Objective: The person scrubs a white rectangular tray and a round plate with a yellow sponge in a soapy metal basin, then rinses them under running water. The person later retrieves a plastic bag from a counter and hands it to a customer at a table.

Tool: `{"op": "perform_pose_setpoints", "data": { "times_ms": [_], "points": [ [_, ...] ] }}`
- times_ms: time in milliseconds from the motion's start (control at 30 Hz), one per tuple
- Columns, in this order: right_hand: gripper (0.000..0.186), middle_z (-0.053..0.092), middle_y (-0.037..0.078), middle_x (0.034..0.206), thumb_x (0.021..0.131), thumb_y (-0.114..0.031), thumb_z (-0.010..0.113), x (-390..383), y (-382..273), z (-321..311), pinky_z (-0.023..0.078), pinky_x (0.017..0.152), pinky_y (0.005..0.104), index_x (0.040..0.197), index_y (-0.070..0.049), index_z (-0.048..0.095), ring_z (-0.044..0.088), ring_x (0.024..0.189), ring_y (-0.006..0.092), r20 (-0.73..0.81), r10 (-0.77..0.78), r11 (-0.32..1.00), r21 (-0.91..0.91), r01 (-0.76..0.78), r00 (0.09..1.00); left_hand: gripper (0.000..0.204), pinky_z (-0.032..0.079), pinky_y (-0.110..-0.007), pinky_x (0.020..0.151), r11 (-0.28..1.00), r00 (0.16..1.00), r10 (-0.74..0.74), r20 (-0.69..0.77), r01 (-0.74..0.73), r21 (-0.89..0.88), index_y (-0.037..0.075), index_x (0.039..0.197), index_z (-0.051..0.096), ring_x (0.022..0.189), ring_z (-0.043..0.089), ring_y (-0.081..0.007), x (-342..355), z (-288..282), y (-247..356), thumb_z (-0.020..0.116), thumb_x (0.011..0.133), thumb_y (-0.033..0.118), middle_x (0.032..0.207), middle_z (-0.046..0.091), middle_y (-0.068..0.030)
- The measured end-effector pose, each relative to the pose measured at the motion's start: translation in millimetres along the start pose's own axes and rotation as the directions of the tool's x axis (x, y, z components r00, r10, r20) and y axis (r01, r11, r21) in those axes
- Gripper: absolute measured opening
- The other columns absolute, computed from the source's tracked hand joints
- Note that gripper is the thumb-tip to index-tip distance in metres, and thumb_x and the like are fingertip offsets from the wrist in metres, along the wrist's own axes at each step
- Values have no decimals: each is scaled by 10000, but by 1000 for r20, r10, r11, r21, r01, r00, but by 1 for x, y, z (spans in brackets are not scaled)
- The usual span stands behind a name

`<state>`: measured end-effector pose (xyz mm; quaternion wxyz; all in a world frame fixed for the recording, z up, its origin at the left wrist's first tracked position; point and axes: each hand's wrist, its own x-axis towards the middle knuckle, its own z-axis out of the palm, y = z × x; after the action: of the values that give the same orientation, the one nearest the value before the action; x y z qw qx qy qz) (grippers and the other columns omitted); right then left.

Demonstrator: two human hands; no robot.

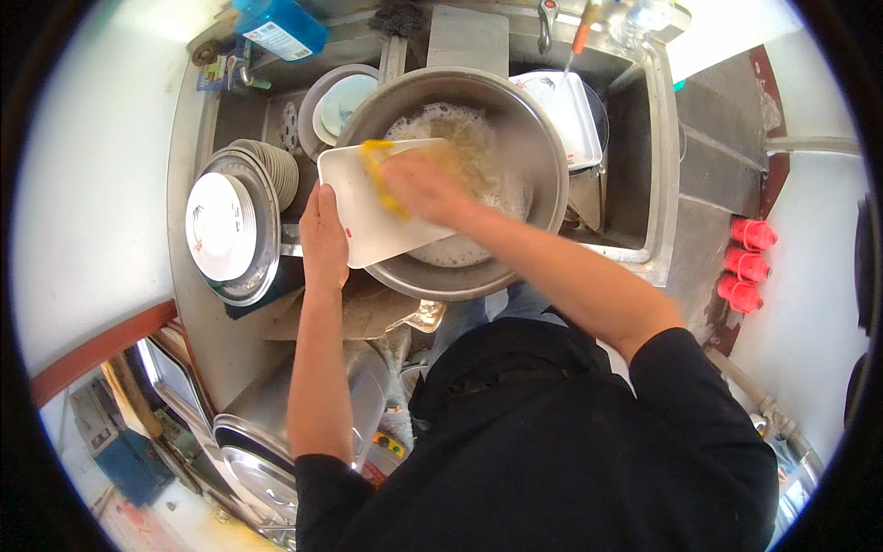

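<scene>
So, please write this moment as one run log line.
left hand: holds white rectangular plastic tray | right hand: rubs it, yellow sponge | under: round steel basin, foam

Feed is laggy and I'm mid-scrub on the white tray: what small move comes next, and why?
Probably sweep the yellow sponge toward the tray's near end. The right hand presses it on the far half of the white tray, over the sudsy metal basin, while the left hand grips the near edge, where no suds show.

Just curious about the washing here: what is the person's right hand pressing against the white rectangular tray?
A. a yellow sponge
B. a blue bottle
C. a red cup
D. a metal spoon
A: the right hand rubs a yellow sponge on the white tray, held over the soapy metal basin.
</scene>
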<state>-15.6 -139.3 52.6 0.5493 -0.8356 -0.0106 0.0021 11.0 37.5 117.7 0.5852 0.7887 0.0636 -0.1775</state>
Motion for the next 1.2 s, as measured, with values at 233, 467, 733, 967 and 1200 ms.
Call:
{"op": "perform_pose_setpoints", "data": {
  "times_ms": [233, 467, 733, 967, 1200],
  "points": [
    [273, 591, 209, 1122, 886, -69, 563, -8, 3, 41, 516, 861, 482, 1158, -43, 576, 595, 1042, 401, -299, -46, 998, 33, 59, 953, 339, 487, -340, 797, 887, 975, 223, -16, -196, 419, -27, 1235, 591, 844, 624, -199, -13, 6, 7, 442, 1042, 209, 985, 684, -150],
    [236, 634, 220, 980, 911, -141, 548, 6, -26, 41, 491, 843, 460, 1076, 18, 603, 603, 948, 399, -287, 69, 989, 147, -27, 955, 329, 482, -322, 727, 861, 952, 305, -15, -268, 431, -30, 1178, 606, 776, 598, -171, -11, 9, 7, 452, 1046, 229, 906, 670, -128],
    [249, 611, 220, 1107, 910, -152, 572, -16, 41, 6, 465, 942, 464, 1101, 5, 604, 588, 1072, 375, -194, 332, 936, -59, -348, 923, 362, 479, -259, 724, 972, 982, 186, -43, -177, 153, -41, 1142, 640, 824, 585, -95, -4, 3, 6, 473, 1054, 268, 949, 661, -57],
    [239, 652, 209, 1065, 910, -186, 584, -42, 51, -10, 503, 879, 454, 1070, -16, 637, 643, 997, 362, -110, 281, 821, -486, -298, 953, 490, 520, -316, 895, 951, 998, -62, 18, 64, -303, -24, 1326, 527, 1038, 639, -193, 12, -7, -6, 449, 1060, 379, 1201, 637, -105],
    [312, 673, 180, 955, 885, -228, 643, 10, -9, 36, 509, 786, 395, 1095, -2, 602, 655, 864, 301, -243, 349, 880, 418, -226, 905, 606, 524, -372, 927, 916, 992, -110, 68, 128, -381, 0, 1375, 463, 1145, 610, -240, 11, 1, 9, 357, 1057, 505, 1313, 582, -115]
  ]
}}
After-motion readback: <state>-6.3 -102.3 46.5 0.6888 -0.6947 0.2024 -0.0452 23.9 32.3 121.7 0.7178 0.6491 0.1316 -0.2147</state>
